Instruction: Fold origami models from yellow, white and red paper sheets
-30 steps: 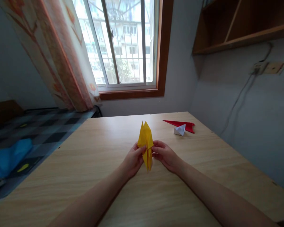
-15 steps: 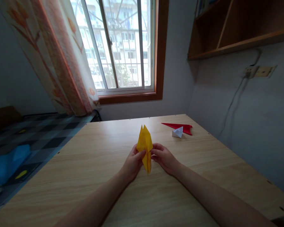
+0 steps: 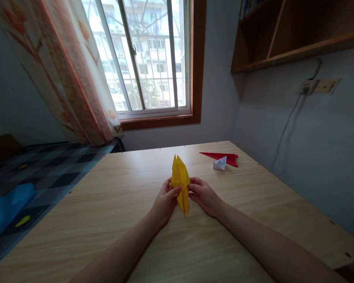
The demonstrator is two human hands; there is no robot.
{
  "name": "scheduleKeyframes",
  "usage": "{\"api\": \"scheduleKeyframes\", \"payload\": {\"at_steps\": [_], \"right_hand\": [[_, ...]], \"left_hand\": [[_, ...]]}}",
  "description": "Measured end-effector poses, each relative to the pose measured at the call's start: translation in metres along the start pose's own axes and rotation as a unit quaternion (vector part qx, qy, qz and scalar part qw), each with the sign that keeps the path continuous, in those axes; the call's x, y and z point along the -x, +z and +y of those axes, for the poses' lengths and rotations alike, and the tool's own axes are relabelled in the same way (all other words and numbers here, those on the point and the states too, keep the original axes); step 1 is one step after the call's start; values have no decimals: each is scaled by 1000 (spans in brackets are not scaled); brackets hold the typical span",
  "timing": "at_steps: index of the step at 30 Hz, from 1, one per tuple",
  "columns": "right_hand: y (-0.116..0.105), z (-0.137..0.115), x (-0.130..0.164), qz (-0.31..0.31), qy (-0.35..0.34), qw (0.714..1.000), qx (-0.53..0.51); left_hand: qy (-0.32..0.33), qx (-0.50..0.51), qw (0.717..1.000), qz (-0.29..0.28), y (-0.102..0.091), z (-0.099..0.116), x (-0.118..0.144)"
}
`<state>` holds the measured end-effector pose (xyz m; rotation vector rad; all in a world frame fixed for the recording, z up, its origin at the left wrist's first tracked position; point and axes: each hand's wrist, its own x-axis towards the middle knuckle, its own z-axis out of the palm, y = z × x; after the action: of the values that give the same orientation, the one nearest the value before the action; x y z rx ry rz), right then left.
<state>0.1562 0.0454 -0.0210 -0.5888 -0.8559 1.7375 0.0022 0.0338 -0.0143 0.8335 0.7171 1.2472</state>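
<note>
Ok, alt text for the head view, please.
Two bare hands, left hand and right hand, hold a folded yellow paper upright over a wooden table. A red paper and small white paper lie farther back, below a window.

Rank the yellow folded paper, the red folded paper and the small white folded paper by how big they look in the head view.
1. yellow folded paper, though nearest the camera
2. red folded paper
3. white folded paper, clearly smallest
</note>
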Motion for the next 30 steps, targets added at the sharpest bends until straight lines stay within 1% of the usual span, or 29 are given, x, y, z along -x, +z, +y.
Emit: {"api": "scheduleKeyframes", "payload": {"at_steps": [3,5,8,10,13,15,18,21,24,26,30], "right_hand": [[2,0,1,-10,-15,1000,-12],[4,-1,1,-6,-17,1000,-12],[5,-1,2,16,-19,1000,-6],[5,-1,3,24,-21,999,-4],[5,-2,3,12,-11,1000,6],[4,-2,4,-6,-3,1000,20],[4,-3,4,-27,2,999,36],[4,-2,4,-18,1,999,37],[4,-2,4,-12,-6,1000,28],[5,-1,4,-16,-13,999,25],[6,2,4,-5,-21,999,33]], "left_hand": [[11,-11,1000,17,1,1,2],[37,-29,999,23,3,1,3],[79,-83,993,19,8,0,5],[91,-128,988,10,10,0,6],[74,-170,983,3,13,-2,7],[59,-169,984,2,13,-4,7],[62,-163,985,4,10,-6,5],[74,-166,983,6,6,-9,2],[72,-181,981,8,3,-11,1],[70,-196,978,8,2,-11,0],[87,-208,974,11,3,-11,1]]}}
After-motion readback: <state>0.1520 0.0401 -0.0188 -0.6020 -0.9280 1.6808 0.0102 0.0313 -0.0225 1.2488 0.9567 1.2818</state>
